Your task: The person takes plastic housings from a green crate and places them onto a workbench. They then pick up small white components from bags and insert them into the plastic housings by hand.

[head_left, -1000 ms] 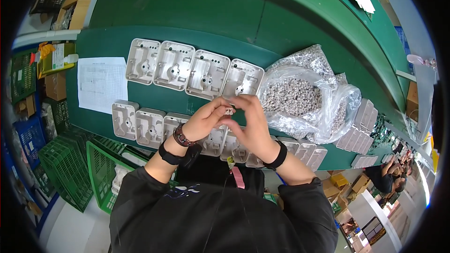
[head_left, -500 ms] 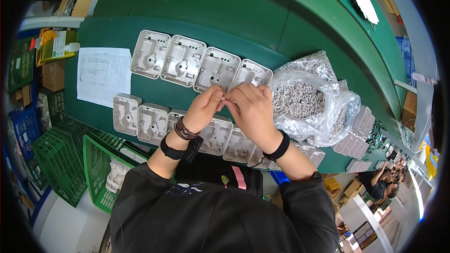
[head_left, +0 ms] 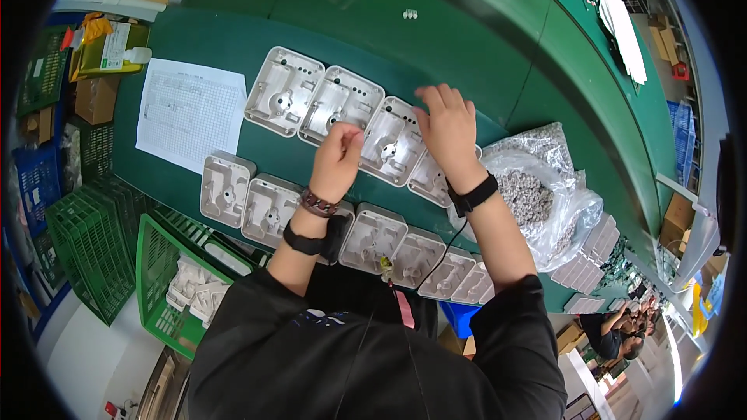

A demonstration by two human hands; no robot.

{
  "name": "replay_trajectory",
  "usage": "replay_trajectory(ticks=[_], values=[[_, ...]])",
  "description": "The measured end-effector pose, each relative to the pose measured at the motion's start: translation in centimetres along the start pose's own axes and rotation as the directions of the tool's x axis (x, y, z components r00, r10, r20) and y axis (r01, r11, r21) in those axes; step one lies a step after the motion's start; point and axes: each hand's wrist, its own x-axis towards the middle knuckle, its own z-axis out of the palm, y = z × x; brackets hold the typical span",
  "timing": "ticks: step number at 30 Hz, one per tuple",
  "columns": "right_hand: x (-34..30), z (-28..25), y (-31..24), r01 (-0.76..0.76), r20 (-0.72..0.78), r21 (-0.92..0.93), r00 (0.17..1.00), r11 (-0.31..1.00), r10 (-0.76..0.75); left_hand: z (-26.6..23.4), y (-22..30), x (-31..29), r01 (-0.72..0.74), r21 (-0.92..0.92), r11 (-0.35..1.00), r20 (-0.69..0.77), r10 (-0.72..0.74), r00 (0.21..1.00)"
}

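My left hand is closed over the second housing of the far row, fingers curled and thumb pressed in. Whatever it may hold is hidden. Beyond the third light-grey metal housing, my right hand reaches over the green surface. Its thumb and fingers are bent but apart, and nothing shows between them. Open housings form a far row, including one at the left end, with round bosses and small dark holes inside. A near row runs below my wrists, with another housing between my forearms.
A clear plastic bag of small silvery parts lies right of my right wrist. A printed sheet is at the left. Small white pieces sit on the far green surface. A green crate holding pale parts stands at lower left.
My hands, earlier fingertip to fingertip over the far row, have parted. The right moved farther away and its fingers opened; the left stayed closed. The view has shifted, showing the small white pieces.
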Motion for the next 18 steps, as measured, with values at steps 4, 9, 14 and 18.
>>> replay_trajectory(ticks=[4,9,14,18], values=[[5.8,1.7,1.5,-0.108,-0.186,0.008,0.977,0.994,0.108,-2.6,0.9,0.4,0.029,0.061,0.998,-0.012,-0.029,1.0],[14.4,5.4,7.7,-0.068,-0.232,-0.03,0.971,0.997,0.059,-2.8,2.4,0.4,0.028,0.094,0.995,0.023,-0.03,0.999],[14.9,7.5,10.2,-0.198,-0.04,-0.047,0.98,0.979,0.196,-3.3,3.0,-0.4,0.022,0.064,0.998,0.043,-0.025,0.999],[14.1,6.5,10.6,-0.249,0.002,0.034,0.968,0.968,0.249,-2.7,3.2,0.4,0.035,0.06,0.998,0.059,-0.038,0.998]])
